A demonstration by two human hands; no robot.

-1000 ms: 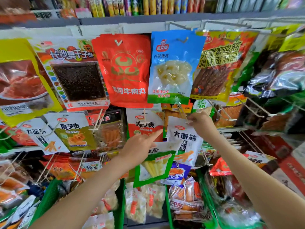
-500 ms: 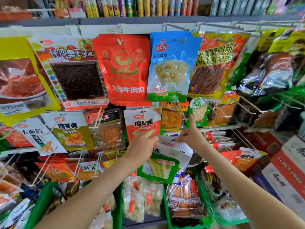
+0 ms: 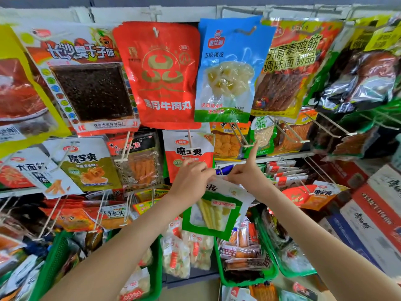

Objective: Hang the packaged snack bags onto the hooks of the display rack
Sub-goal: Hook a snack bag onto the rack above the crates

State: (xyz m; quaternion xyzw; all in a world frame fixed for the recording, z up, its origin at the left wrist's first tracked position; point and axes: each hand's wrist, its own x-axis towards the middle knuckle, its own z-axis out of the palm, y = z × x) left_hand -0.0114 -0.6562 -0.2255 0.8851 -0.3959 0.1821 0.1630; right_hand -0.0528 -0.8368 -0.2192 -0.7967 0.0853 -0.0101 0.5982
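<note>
A green-and-white snack bag (image 3: 213,210) with pale strips in its window hangs from both my hands in front of the middle row of the display rack. My left hand (image 3: 191,181) pinches the bag's top left edge. My right hand (image 3: 247,173) pinches the top right edge, its index finger pointing up towards a bare hook (image 3: 244,139). A white bag sits behind the green one, mostly hidden. Just above my left hand hangs a red-and-white bag (image 3: 187,151) on its own hook.
Large bags hang along the top row: a red bag (image 3: 160,74), a blue bag (image 3: 227,70), an orange-yellow bag (image 3: 288,68). Bare hooks (image 3: 325,124) stick out at the right. Green baskets (image 3: 245,276) of small packets stand below. Cartons (image 3: 368,218) are stacked at the right.
My right hand came down from the hook with the white bag and now grips the green bag's top beside my left hand. The camera moved closer to the rack.
</note>
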